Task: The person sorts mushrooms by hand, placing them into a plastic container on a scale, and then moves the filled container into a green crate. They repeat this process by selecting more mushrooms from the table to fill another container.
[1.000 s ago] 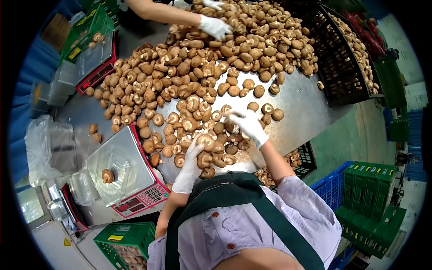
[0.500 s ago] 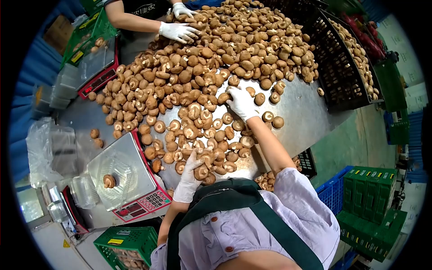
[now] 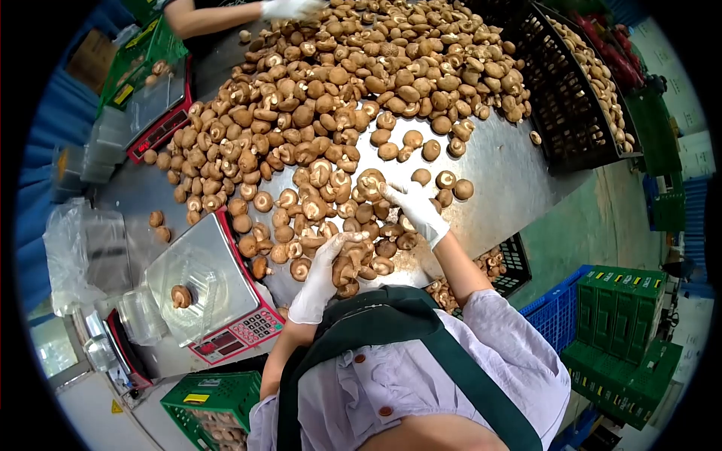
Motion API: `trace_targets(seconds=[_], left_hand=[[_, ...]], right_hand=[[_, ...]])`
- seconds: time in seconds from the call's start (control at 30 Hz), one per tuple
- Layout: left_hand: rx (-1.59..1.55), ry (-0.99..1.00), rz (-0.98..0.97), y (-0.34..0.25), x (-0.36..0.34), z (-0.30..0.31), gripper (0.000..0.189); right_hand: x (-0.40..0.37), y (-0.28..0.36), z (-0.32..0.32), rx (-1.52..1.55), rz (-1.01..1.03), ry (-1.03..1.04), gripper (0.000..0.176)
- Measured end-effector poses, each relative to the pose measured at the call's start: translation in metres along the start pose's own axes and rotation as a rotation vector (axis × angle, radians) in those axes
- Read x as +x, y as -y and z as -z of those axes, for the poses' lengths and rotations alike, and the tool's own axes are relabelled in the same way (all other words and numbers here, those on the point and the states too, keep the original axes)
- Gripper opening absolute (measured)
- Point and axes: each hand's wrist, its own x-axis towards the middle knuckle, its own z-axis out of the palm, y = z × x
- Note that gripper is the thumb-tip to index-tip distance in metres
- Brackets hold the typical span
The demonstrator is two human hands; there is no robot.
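Gloved right hand (image 3: 417,207) is drawing back toward the wearer; half a second ago its fingers were reaching farther out among loose pieces. Those fingers are now pinching one shiitake (image 3: 369,184), gills showing, at their tips. Reading: one piece is leaving the scatter, so the work is apparently running by single picks.

Gloved left hand (image 3: 322,274) is staying low, nearer the body, cupping its fingers against a shiitake cluster (image 3: 346,269). Cannot tell whether they are gripping or merely resting; the fingers are hiding part of it.

Just beyond the right fingertips, stray shiitakes (image 3: 412,138) are lying on the steel table (image 3: 504,161); farther out, the main heap (image 3: 331,83) is spreading. Left of the left fingers, a digital scale (image 3: 218,240) is bearing a clear plastic tray (image 3: 210,289) with a lone shiitake (image 3: 180,295), unchanged. Well beyond both hands, a co-worker's gloved hand (image 3: 289,9) is shifting toward the far edge of view.
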Motion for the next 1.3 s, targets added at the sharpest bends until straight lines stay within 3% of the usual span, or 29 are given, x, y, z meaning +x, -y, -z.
trace_targets(seconds=[0.13,0.2,0.27,0.33,0.4,0.47,0.53,0.6,0.63,0.67,0.77,0.87,1.0,1.13,1.3], left_hand=[[0.075,0.026,-0.041,0.001,0.004,-0.002,0.042],[0.067,0.063,0.047,-0.002,0.002,-0.005,0.045],[0.142,-0.001,-0.016,-0.005,0.0,-0.017,0.053],[0.094,0.069,-0.008,-0.005,-0.001,-0.015,0.055],[0.033,-0.085,0.022,-0.009,-0.004,-0.024,0.054],[-0.133,-0.041,0.044,-0.001,0.005,-0.009,0.053],[-0.147,-0.134,0.113,-0.002,0.006,-0.002,0.05],[-0.213,-0.125,0.113,-0.009,0.0,-0.009,0.047],[-0.254,0.013,0.097,-0.011,-0.002,-0.007,0.044],[-0.255,0.012,0.098,-0.01,-0.001,-0.009,0.044],[-0.258,-0.151,-0.013,-0.001,0.004,-0.013,0.041],[-0.153,-0.127,0.081,-0.001,0.001,-0.001,0.047],[-0.232,-0.035,0.032,-0.013,-0.003,-0.006,0.045],[-0.181,-0.056,0.02,-0.013,-0.007,-0.004,0.042],[-0.241,-0.064,0.068,-0.007,-0.004,0.003,0.048]], right_hand=[[-0.011,0.0,-0.009,-0.055,0.083,0.043,0.03],[-0.017,0.004,-0.015,-0.035,0.092,0.055,0.028],[-0.022,0.001,-0.024,-0.098,0.216,0.031,0.027],[-0.026,0.002,-0.029,-0.056,0.124,0.101,0.031],[-0.024,-0.013,-0.035,-0.349,0.301,0.085,0.034],[-0.026,-0.013,-0.034,-0.481,0.328,0.126,0.035],[-0.028,-0.008,-0.038,-0.621,0.599,-0.022,0.042],[-0.033,-0.003,-0.044,-0.535,0.491,-0.167,0.042],[-0.037,0.0,-0.045,-0.464,0.417,-0.156,0.039],[-0.04,0.004,-0.045,-0.392,0.346,-0.145,0.036],[-0.047,0.016,-0.053,-0.527,0.443,-0.095,0.035],[-0.042,0.017,-0.053,-0.569,0.444,-0.075,0.033],[-0.04,0.018,-0.055,-0.437,0.417,-0.004,0.028],[-0.038,0.015,-0.056,-0.547,0.6,-0.023,0.017],[-0.037,0.013,-0.048,-0.414,0.335,0.09,0.018]])
